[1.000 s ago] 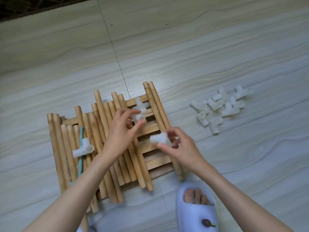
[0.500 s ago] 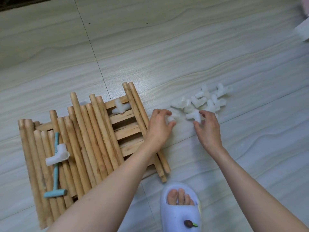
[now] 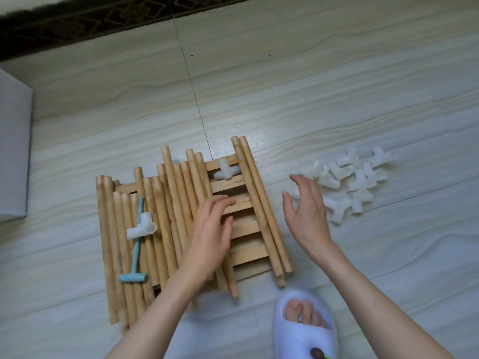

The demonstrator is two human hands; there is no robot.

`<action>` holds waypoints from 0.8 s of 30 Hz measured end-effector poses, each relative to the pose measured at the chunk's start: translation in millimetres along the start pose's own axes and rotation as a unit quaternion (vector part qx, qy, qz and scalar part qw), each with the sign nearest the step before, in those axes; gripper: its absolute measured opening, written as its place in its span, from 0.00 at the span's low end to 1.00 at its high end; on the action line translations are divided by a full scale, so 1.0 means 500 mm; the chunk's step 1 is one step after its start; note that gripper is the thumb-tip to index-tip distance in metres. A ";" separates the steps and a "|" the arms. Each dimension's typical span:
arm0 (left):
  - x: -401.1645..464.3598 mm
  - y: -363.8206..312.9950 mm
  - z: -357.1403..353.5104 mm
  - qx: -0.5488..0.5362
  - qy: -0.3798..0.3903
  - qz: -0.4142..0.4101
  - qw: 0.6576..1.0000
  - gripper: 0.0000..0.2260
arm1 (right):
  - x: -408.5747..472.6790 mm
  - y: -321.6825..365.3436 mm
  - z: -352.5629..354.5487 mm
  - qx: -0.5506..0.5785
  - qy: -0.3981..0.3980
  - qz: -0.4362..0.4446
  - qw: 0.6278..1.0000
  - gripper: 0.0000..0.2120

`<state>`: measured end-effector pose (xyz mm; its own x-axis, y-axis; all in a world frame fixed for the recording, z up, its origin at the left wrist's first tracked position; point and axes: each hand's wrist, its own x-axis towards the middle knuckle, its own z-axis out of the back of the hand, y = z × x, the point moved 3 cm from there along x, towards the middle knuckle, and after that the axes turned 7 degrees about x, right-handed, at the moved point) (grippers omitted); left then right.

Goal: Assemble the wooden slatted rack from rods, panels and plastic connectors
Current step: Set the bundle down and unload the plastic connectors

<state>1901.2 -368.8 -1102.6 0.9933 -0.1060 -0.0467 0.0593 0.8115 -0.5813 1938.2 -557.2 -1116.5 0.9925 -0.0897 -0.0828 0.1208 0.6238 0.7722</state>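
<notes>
Head view: left hand (image 3: pixel 211 224), fingers extended and relaxed, holds nothing and hovers over the wooden rods (image 3: pixel 168 216) and slatted panels (image 3: pixel 246 231) beneath it. One white connector (image 3: pixel 226 172) lies on the panels beyond its fingertips; another connector (image 3: pixel 142 226) and a teal mallet (image 3: pixel 136 250) lie on the rods to its left. Right hand (image 3: pixel 305 208), fingers spread, empty, sits just left of the connector pile (image 3: pixel 347 182). All rest on pale tiled floor (image 3: pixel 337 86); a dark rug (image 3: pixel 90 19) lies far beyond.

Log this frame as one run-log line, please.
stage: sorting parts | left hand: open, over rods | right hand: open, beside connector pile | nothing held | mallet on rods
</notes>
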 end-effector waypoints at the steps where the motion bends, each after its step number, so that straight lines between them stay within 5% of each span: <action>1: -0.013 0.025 0.023 0.025 -0.018 0.023 0.999 0.14 | 0.002 0.021 -0.021 -0.005 0.027 0.018 0.999 0.18; 7: -0.063 0.168 0.128 0.085 -0.116 0.235 0.961 0.16 | 0.039 0.112 -0.142 -0.094 0.143 0.081 0.982 0.20; 10: -0.069 0.202 0.141 0.087 -0.074 0.311 0.943 0.26 | 0.069 0.139 -0.179 -0.130 0.138 0.094 0.977 0.19; 14: -0.078 0.230 0.127 0.101 0.020 0.288 0.952 0.27 | 0.106 0.162 -0.208 -0.206 0.152 0.115 0.960 0.22; 20: -0.090 0.242 0.119 0.067 -0.056 0.234 0.968 0.13 | 0.124 0.150 -0.229 -0.284 0.146 0.119 0.940 0.19; 24: -0.083 0.232 0.132 0.051 -0.127 0.205 0.969 0.13 | 0.121 0.146 -0.223 -0.199 0.115 0.125 0.965 0.13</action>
<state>1873.3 -232.3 -1114.7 0.9272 0.3717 -0.0466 -0.3483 0.8097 -0.4723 2008.9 -430.7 -1135.3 0.9636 0.2487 -0.0980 -0.1714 0.8563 0.4873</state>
